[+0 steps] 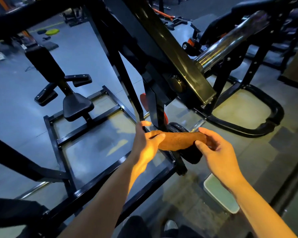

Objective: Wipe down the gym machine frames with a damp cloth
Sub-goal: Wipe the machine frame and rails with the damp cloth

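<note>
- The left hand and right hand each pinch one end of the rolled cloth, stretched between them.
- Just beyond the grip stands the black frame upright; a loose pinch could drop the cloth.
- The weight plate beneath may snag it.

A rust-orange cloth stands out against the black painted steel of a gym machine frame. Black padding covers the seat, and a chrome sleeve gleams silver on the black lever arm. A red disc shows behind the upright, a lime-green plate lies on the blue-grey floor, and a pale green tub sits at lower right.
</note>
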`<state>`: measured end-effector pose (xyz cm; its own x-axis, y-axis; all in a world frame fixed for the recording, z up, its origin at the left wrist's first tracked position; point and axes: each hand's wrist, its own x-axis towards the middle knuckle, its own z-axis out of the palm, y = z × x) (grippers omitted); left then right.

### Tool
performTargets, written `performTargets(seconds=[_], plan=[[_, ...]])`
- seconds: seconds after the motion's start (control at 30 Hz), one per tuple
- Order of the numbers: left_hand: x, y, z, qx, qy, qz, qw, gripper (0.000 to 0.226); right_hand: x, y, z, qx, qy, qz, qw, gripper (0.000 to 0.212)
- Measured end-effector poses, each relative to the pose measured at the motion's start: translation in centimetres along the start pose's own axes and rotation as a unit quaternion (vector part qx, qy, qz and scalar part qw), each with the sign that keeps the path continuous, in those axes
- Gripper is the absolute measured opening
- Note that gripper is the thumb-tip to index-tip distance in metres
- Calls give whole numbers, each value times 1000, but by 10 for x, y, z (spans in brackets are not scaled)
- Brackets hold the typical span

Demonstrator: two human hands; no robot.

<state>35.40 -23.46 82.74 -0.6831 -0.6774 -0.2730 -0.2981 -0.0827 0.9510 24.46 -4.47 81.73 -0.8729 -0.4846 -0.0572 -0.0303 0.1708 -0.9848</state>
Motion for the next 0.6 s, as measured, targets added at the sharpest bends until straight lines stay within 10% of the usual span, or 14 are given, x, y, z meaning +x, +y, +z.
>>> performTargets(seconds=[0.13, 0.33, 0.43, 0.6], plan=[[1, -4, -6, 200, -94, 108, 969, 67, -1, -4, -7, -209, -6, -120, 971, 51], [0, 0, -22, 422, -55, 322, 846, 11, -6, -22, -20, -263, 31, -200, 943, 21], [-6, 20, -32, 370, -71, 290, 880, 13, -8, -37, -27, -201, 10, -165, 965, 12], [-22, 55, -25, -47, -127, 71, 988, 27, -5, -76, -23, -16, -76, -102, 992, 19]])
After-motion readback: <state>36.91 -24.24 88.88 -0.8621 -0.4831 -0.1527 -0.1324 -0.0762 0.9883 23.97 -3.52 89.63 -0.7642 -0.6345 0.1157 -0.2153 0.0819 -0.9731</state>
